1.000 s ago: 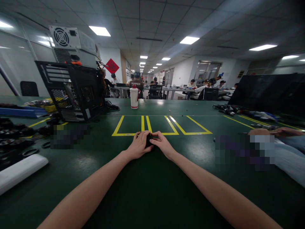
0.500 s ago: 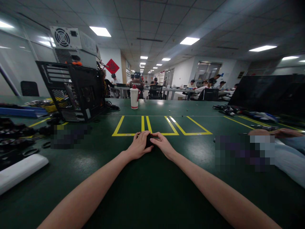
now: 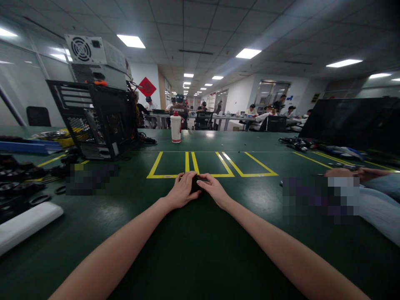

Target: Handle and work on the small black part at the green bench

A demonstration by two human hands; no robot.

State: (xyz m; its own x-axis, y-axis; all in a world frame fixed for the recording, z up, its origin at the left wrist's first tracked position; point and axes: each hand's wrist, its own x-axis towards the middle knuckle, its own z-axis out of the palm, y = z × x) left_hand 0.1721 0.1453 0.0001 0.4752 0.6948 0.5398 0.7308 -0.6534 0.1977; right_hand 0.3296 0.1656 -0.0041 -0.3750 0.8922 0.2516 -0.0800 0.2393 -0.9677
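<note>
A small black object is between my two hands, just in front of the yellow tape outlines. Its kind cannot be made out, since my fingers cover much of it. My left hand is closed round its left side, with the thumb at the near edge. On the other side my right hand grips it, thumb and fingers bent against its right edge. Both forearms reach in over the green tabletop.
Left stands an open black computer case with a power supply unit on top. Black parts and a white block lie nearby. A white cup stands beyond. At right are another person's sleeve and a dark panel.
My hands keep the same hold on the black object in the same place. A person in the far background has shifted slightly.
</note>
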